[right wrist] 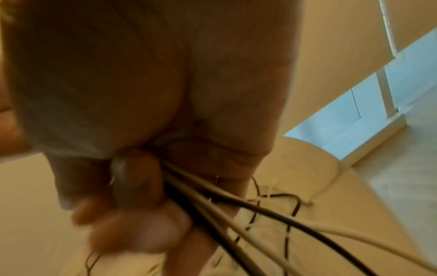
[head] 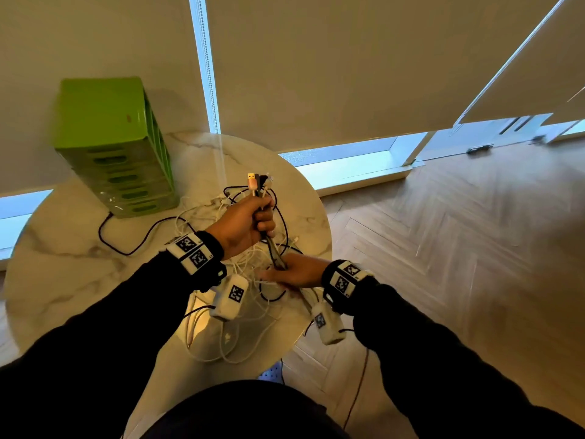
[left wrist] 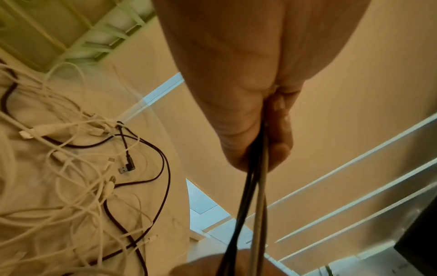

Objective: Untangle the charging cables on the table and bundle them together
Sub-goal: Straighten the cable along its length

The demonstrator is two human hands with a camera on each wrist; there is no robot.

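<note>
My left hand (head: 262, 217) grips a bunch of cable ends upright, and their plugs (head: 257, 182), one with an orange tip, stick out above the fist. The gathered cables (head: 273, 248) run taut down to my right hand (head: 283, 270), which grips them just above the table. In the left wrist view the left hand (left wrist: 255, 147) pinches dark and grey cables (left wrist: 250, 205). In the right wrist view the fingers (right wrist: 132, 183) of the right hand curl round the same black and white cables (right wrist: 236, 214). A loose tangle of white and black cables (left wrist: 89, 177) lies on the tabletop.
The round marble table (head: 63, 248) carries a green drawer unit (head: 117, 147) at its back left, with a black cord (head: 126, 250) looping out from it. The table's right rim (head: 326, 229) is close to both hands. Wood floor (head: 443, 248) lies to the right.
</note>
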